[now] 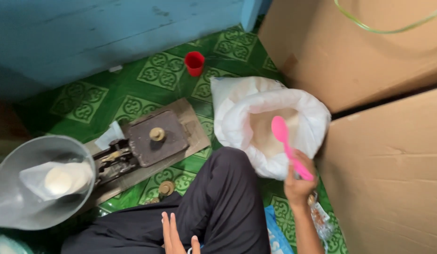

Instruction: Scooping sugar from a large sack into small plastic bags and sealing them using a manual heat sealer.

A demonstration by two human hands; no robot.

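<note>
Two large cardboard boxes (369, 51) are filling the right side of the frame, one above the other, with a thin green tube (392, 29) looping across the upper one. A blue wooden wall (110, 33) is running across the upper left, and a green patterned floor (134, 101) is showing below it.

A white sack (237, 120) is sitting open at centre right, pressed against the boxes, and pale powder (263, 129) is showing inside its mouth. A dark trouser leg (223, 202) is rising from the bottom centre, its knee lying just beside the sack.

A balance scale (148, 141) is resting on a wooden board at centre left. Its metal pan (21, 207), at lower left, is holding a small clear bag of white powder (63, 178). A brass weight (157, 134) is standing on the dark platform; another brass weight (166, 188) is lying on the floor near the knee.

The right hand (299, 181), at lower right, is closing its fingers around the handle of a pink plastic spoon (285, 143), whose bowl is hanging over the sack's opening. The left hand (174, 235), at bottom centre, is lying flat with fingers straight and together against the trouser leg, holding nothing.

A small red cup (194, 63) is standing upright on the floor at upper centre, well apart from the sack.
</note>
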